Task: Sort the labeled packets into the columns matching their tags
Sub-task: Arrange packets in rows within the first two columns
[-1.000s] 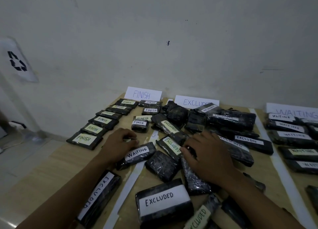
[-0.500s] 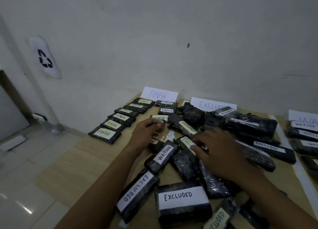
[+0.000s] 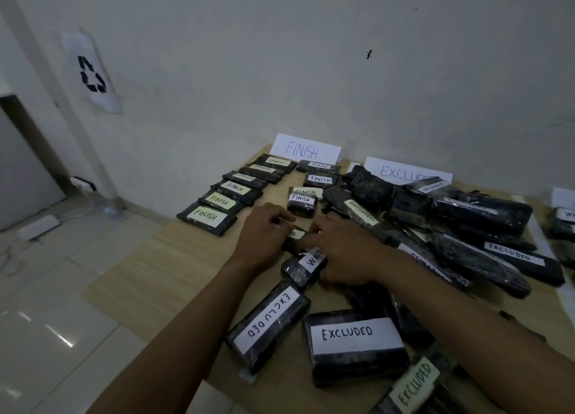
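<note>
Black wrapped packets with paper tags lie on a wooden table (image 3: 174,267). My left hand (image 3: 264,236) and my right hand (image 3: 345,255) meet over a small black packet (image 3: 295,237) with a pale tag, both with curled fingers on it; its word is hidden. Just below them lies a packet tagged WAITING (image 3: 303,267), partly under my right hand. FINISH packets (image 3: 207,217) form a row at the left below the FINISH sign (image 3: 305,150). A heap of EXCLUDED packets (image 3: 460,227) sits under the EXCLUDED sign (image 3: 404,172).
Two EXCLUDED packets (image 3: 270,323) (image 3: 357,345) lie near the table's front, a third (image 3: 415,385) at the bottom edge. Some WAITING packets (image 3: 564,223) show at the far right. The table's left edge drops to a tiled floor (image 3: 46,304). A recycle sign (image 3: 91,74) hangs on the wall.
My left hand left the WAITING packet and moved up to a small packet. My right hand slid left from the heap to join it. The view swung left.
</note>
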### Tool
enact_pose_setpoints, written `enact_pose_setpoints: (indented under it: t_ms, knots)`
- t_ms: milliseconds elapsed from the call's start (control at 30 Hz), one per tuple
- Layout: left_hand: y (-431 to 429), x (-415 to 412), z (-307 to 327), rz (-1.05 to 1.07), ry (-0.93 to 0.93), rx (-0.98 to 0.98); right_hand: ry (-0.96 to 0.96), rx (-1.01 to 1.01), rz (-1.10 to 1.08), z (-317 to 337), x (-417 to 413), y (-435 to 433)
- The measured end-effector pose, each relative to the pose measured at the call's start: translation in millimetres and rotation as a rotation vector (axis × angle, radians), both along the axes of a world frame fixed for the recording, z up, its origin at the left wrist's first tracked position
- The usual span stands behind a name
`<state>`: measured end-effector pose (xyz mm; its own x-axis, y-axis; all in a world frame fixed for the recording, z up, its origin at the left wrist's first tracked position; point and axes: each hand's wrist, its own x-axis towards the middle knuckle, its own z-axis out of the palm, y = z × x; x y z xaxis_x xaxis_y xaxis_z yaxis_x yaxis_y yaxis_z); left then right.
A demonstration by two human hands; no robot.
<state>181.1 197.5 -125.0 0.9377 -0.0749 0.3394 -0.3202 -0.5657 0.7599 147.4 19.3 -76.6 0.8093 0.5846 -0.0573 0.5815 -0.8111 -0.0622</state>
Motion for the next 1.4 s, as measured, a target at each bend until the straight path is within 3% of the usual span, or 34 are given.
enact_pose_setpoints:
  t_ms: [67, 167, 233, 367, 767, 900, 1100, 1400]
  knots:
    - [-4, -2, 7, -0.005, -0.006, -0.014, -0.004, 0.152, -0.024, 5, -2, -9]
    - [-15, -3, 25, -0.023, -0.105, -0.016, 0.026, 0.63, -0.106, 24, -17, -30]
    - [-31, -8, 42, -0.076, -0.18, 0.007, -0.016, 0.798, -0.151, 39, -31, -50]
    - [-83, -23, 62, -0.347, -0.335, 0.19, -0.183, 0.764, -0.224, 55, -71, -96]
    - [-287, -113, 54, -0.984, -0.407, 0.407, -0.409, 0.709, -0.725, 19, -270, -246]
    - [-325, -129, 35, -1.056, -0.418, 0.504, -0.45, 0.704, -0.973, -10, -323, -294]
    - [-335, -132, 7, -1.057, -0.377, 0.548, -0.618, 0.369, -1.185, -55, -355, -342]
    - [-327, -128, -6, -1.056, -0.287, 0.526, -0.57, 0.457, -1.274, -67, -347, -343]
